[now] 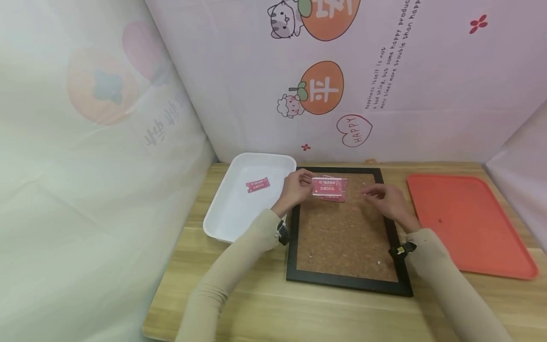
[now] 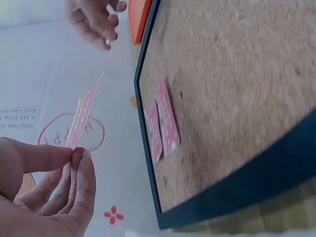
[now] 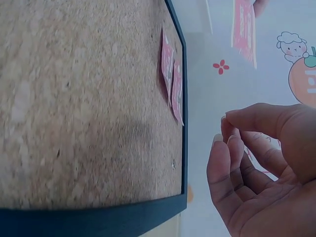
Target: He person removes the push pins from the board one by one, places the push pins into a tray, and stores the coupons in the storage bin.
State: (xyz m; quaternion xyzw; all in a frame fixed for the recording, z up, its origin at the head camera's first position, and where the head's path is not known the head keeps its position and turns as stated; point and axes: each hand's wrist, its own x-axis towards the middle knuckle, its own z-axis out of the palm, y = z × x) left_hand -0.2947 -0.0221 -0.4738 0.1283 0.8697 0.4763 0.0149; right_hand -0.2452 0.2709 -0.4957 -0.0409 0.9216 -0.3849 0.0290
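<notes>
My left hand (image 1: 297, 186) pinches a pink paper coupon (image 1: 326, 186) by its end, thumb against the fingertips. In the left wrist view that coupon (image 2: 84, 113) stands out from the fingers, raised off the corkboard (image 1: 337, 232). Two more pink coupons (image 2: 165, 121) lie side by side near the board's far edge; in the head view the held one overlaps them. Over the board's right side, my right hand (image 1: 386, 202) brings thumb and index fingertip together on a small whitish pin (image 2: 108, 42). Its exact shape is mostly hidden by the fingers.
A white tray (image 1: 220, 209) with one pink coupon (image 1: 258, 185) stands left of the board. To the right lies a red tray (image 1: 478, 223). Small shiny pins (image 1: 378, 262) sit near the board's corners. A printed cloth (image 1: 256, 95) hangs behind the wooden table (image 1: 239, 294).
</notes>
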